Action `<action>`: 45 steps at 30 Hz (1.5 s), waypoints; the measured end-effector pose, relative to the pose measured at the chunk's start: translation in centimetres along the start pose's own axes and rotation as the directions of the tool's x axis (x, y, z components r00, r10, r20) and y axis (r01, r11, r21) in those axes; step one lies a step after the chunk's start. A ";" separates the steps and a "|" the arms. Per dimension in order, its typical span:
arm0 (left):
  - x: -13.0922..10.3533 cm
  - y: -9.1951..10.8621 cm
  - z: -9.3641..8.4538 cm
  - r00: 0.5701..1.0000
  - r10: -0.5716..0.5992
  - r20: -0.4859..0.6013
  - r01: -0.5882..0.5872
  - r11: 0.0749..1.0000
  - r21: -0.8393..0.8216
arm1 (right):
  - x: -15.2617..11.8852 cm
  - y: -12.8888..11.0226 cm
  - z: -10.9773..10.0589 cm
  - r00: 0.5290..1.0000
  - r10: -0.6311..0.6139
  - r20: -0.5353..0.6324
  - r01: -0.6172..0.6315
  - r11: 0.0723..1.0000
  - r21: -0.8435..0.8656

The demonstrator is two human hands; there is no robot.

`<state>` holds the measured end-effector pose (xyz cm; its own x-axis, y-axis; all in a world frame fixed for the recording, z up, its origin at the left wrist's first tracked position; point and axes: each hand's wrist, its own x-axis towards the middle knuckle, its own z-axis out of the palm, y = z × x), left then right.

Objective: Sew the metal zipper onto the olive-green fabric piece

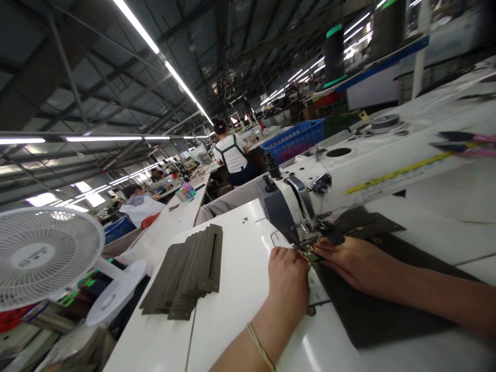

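A sewing machine (284,206) stands on the white table, its needle area just beyond both hands. My left hand (289,274), with a band on its wrist, is closed at the near edge of the needle plate; its fingertips pinch the edge of a dark olive fabric piece. My right hand (354,261) lies over the large dark fabric panel (372,315), its fingers pressed together on the fabric beside the presser foot. The panel spreads under my right forearm. A smaller dark piece (368,222) lies behind that hand.
A fanned stack of dark olive pieces (186,274) lies left on the white table (228,320). A white fan (46,253) stands at far left. Scissors (465,142) and yellow tape (399,170) are on the machine. Beyond are a blue basket (294,139) and a seated person (232,152).
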<state>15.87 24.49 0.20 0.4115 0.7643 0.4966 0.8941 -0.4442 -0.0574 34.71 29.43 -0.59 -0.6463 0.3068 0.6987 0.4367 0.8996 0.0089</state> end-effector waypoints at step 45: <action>-0.2 3.7 -4.5 0.988 0.128 -0.088 -0.153 0.906 -0.396 | 0.6 -2.6 -9.7 0.952 0.307 0.021 -0.306 0.938 0.161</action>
<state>18.31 20.58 3.80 0.5056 0.6567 0.5596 0.6769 -0.7041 0.2147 39.27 24.25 6.77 -0.4942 0.5743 0.6527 0.5069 0.8003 -0.3203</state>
